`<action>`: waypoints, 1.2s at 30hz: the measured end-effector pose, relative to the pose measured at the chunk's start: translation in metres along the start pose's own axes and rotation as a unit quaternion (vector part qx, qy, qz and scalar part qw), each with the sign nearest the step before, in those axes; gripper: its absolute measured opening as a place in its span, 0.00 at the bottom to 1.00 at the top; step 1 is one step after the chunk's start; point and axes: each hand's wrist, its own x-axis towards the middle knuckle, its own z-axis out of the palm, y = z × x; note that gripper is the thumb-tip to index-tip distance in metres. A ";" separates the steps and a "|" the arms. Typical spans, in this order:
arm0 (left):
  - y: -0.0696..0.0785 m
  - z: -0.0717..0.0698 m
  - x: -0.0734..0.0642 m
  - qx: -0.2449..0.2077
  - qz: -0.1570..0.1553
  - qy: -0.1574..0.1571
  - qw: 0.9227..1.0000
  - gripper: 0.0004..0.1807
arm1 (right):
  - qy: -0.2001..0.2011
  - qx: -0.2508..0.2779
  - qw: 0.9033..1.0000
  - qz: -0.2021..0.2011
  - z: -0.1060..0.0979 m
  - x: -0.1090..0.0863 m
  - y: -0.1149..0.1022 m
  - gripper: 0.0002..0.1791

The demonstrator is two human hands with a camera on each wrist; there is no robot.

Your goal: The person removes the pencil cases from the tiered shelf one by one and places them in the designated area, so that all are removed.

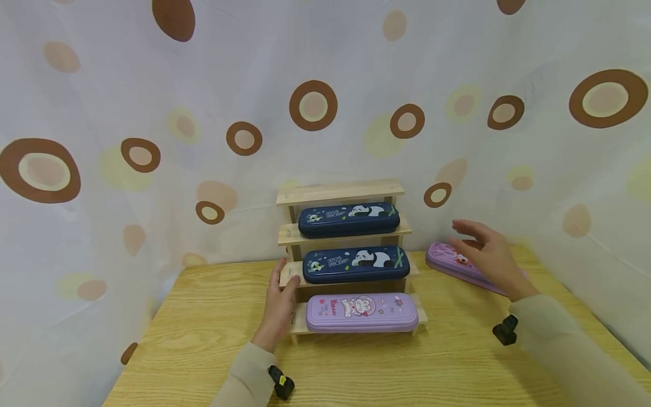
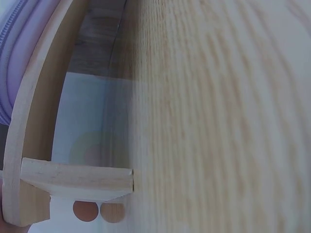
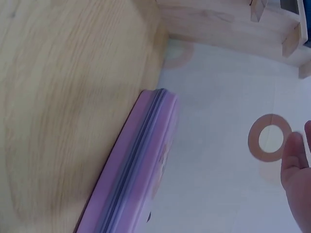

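Note:
A stepped wooden display rack [image 1: 339,190] stands near the back of the table. My left hand [image 1: 277,308] holds its left side, thumb over the end of a middle step. Two navy panda pencil cases [image 1: 351,219] lie on the middle steps, one above the other. On the lowest step lies a lilac pencil case [image 1: 362,312] with a cartoon print. To the right of the rack, a pink-purple pencil case [image 3: 133,160] lies flat on the table. My right hand [image 1: 483,254] hovers over it with loosely bent fingers, apart from it in the right wrist view.
The rack's top step [image 1: 305,195] bears nothing. A white curtain [image 1: 325,62] with brown and yellow circles hangs close behind the table [image 1: 213,333] and along both sides. The pink-purple case lies near the table's back right edge.

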 end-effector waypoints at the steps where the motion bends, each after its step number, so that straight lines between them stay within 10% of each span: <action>1: 0.000 0.000 0.000 0.001 0.002 -0.002 1.000 0.33 | 0.001 0.004 1.000 0.001 0.003 0.002 -0.002 0.27; 36: 0.002 -0.001 -0.001 0.024 0.000 0.011 1.000 0.33 | -0.071 -0.006 0.997 -0.025 0.063 0.051 -0.048 0.35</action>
